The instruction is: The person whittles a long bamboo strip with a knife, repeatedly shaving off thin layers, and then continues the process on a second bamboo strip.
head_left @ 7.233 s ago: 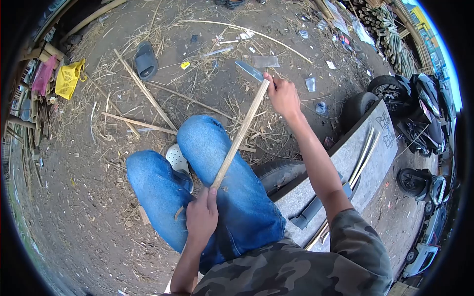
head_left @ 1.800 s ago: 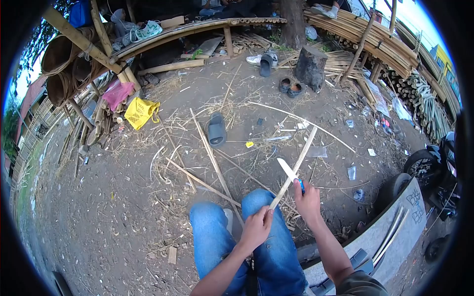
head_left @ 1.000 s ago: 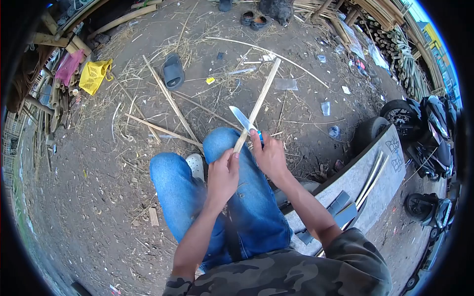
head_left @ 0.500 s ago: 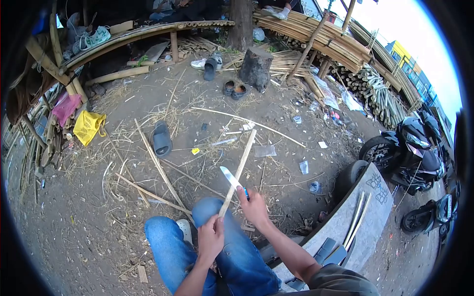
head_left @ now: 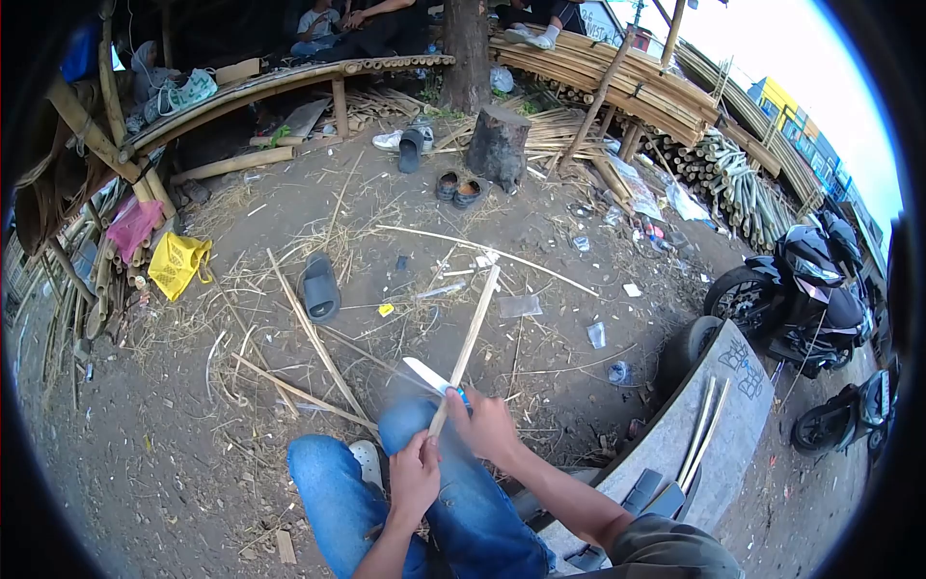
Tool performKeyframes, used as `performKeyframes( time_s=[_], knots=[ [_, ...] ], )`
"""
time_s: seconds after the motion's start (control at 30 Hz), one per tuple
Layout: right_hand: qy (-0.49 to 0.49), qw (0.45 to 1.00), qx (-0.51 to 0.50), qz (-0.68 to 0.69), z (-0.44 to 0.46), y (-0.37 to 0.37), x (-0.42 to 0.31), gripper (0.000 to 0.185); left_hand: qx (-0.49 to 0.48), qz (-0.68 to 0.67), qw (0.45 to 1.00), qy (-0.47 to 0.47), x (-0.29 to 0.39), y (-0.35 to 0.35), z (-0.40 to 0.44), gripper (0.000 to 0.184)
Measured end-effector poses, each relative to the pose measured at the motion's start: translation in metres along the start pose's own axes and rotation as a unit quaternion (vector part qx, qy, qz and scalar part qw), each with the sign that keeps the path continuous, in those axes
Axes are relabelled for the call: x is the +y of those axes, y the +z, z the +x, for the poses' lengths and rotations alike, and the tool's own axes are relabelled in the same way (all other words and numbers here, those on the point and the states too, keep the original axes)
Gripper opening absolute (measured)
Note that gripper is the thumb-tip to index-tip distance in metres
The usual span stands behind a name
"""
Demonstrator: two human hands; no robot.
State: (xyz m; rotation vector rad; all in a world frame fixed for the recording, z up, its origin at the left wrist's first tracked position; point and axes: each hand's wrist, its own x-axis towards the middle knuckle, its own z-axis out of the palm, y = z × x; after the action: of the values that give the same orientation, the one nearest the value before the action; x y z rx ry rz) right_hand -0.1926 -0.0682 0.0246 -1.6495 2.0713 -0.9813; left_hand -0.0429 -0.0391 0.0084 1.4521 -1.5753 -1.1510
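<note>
My left hand grips the lower end of a pale bamboo strip above my knees. The strip slants up and to the right, its far end over the ground. Closed round a knife is my right hand, just right of the strip. The blade lies across the strip near its lower part and points up and left. Part of the blue handle shows at my fingers.
Bamboo strips and a dark slipper lie on the ground ahead. To the right are a grey board and motorcycles. People sit by the bamboo bench at the back, near a stump.
Compared with half a second ago, my right hand and the knife have moved down the strip towards my left hand, which still grips the lower end.
</note>
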Motion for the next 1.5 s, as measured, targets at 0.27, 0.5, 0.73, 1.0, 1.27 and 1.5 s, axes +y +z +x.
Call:
performKeyframes(
  time_s=[0.27,0.5,0.73,1.0,1.27,1.5],
  knots=[
    [-0.022,0.997,0.060,0.048,-0.006,0.013,0.027,0.052,0.001,0.034,0.999,0.017,0.000,0.003,0.001,0.022],
    [-0.057,0.998,0.032,-0.026,-0.003,0.021,0.053,0.052,0.008,0.046,0.999,0.026,-0.001,0.006,0.002,0.021],
    [0.070,0.972,0.134,0.179,0.040,-0.065,0.016,0.051,-0.008,0.042,0.999,0.007,0.009,-0.003,-0.006,0.024],
    [0.056,0.983,0.027,0.172,0.027,-0.034,0.031,0.048,0.004,0.008,0.998,0.058,0.006,-0.001,-0.006,0.025],
    [-0.009,0.968,0.113,0.222,-0.012,0.017,0.050,0.045,0.007,0.054,0.996,0.070,0.005,0.001,-0.004,0.024],
    [0.023,0.911,0.204,0.357,0.047,-0.067,0.008,0.043,0.000,0.042,0.998,0.055,0.013,-0.006,-0.007,0.022]
  ],
)
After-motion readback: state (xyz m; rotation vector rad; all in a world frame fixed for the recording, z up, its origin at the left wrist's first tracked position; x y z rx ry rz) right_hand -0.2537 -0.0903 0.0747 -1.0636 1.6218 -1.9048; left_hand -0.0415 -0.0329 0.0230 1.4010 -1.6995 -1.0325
